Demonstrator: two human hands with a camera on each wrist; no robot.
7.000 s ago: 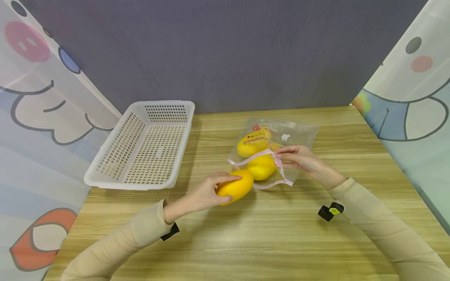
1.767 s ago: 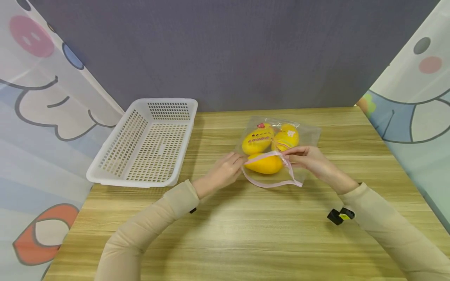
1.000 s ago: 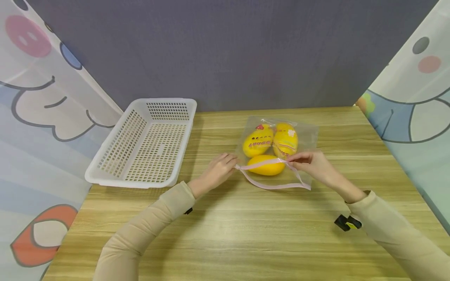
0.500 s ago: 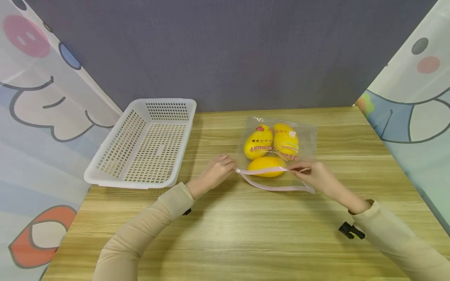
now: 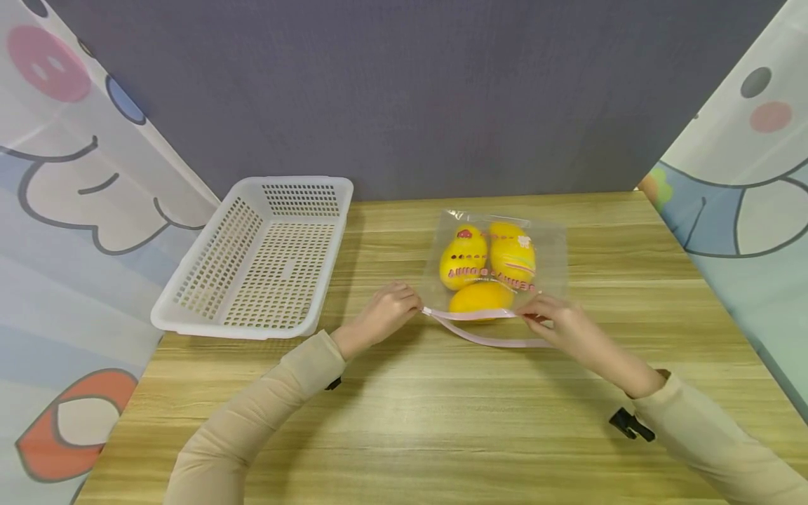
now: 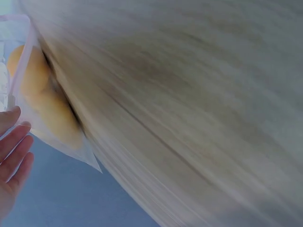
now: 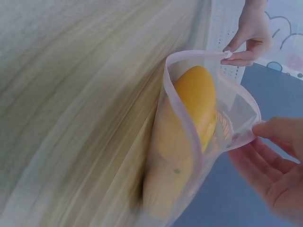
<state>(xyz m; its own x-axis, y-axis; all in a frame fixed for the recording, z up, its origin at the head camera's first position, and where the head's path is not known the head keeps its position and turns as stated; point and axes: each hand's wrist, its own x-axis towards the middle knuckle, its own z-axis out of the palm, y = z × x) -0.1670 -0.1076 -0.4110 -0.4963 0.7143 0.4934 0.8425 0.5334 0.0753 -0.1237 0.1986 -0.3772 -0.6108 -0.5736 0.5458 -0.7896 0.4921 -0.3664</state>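
Observation:
A clear zip bag (image 5: 550, 256) with a pink zip strip and printed lettering lies on the table, its mouth facing me. Inside are three yellow mangoes: one at the back left (image 5: 463, 265), one at the back right (image 5: 513, 252) and one across the mouth (image 5: 482, 297). My left hand (image 5: 384, 317) pinches the mouth's left corner at a small white slider (image 7: 227, 55). With thumb and fingertips, my right hand (image 5: 568, 328) grips the upper lip of the mouth toward its right side. The lips gape apart in the right wrist view, showing a mango (image 7: 196, 90) within.
A white perforated plastic basket (image 5: 322, 294) stands on the table (image 5: 404, 435) to the left. Behind the table rises a dark grey panel (image 5: 404, 98). Cartoon-printed curtains (image 5: 95, 266) hang at both sides.
The left hand let go of the third mango, now in the bag, and took the mouth's left corner. The right hand drew the upper lip toward me, over that mango, narrowing the gap.

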